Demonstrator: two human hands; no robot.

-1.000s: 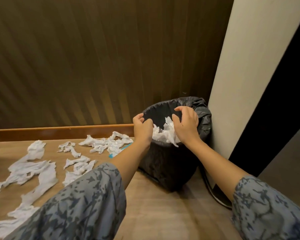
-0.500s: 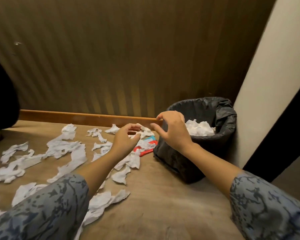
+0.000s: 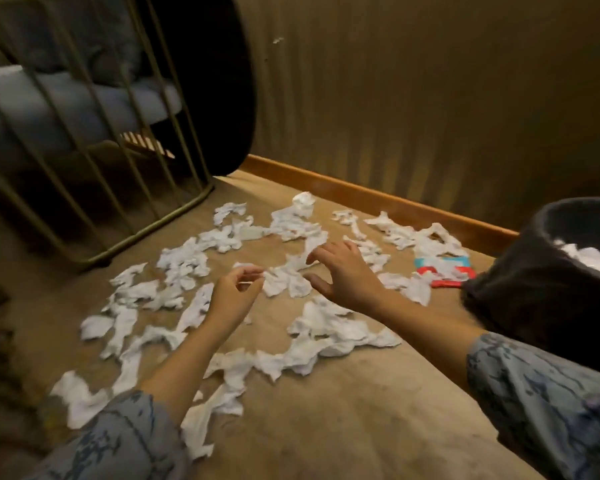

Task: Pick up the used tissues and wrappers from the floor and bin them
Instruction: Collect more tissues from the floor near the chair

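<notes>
Flanking tissues (image 3: 284, 282): chair (image 3: 84, 140), bin (image 3: 541, 292).

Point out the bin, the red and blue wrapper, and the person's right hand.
bin (image 3: 520, 292), head view, dark outer wall of the liner.
red and blue wrapper (image 3: 459, 263), head view, blue upper edge.
right hand (image 3: 347, 278), head view, back of the hand.

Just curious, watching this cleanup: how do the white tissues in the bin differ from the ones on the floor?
The crumpled white tissues in the black-lined bin form one small heap; the torn white tissues on the brown floor lie scattered, many and flatter. Both are white and crumpled.
</notes>
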